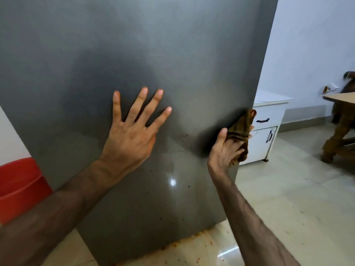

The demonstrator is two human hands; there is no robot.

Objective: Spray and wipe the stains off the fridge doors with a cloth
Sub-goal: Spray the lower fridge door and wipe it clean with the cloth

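Observation:
The grey fridge door point(119, 54) fills most of the view. My left hand point(132, 135) lies flat on it with fingers spread. My right hand point(224, 150) grips a brown striped cloth point(241, 129) and holds it at the door's right edge. A small reddish-brown stain point(184, 135) sits on the door between the two hands, and tiny dark specks dot the lower part. No spray bottle is in view.
A red bucket point(19, 187) stands at the lower left beside the fridge. Orange spill marks point(192, 240) lie on the tiled floor under the door. A white cabinet point(267, 120) stands right of the fridge, a wooden table point(342, 104) farther right.

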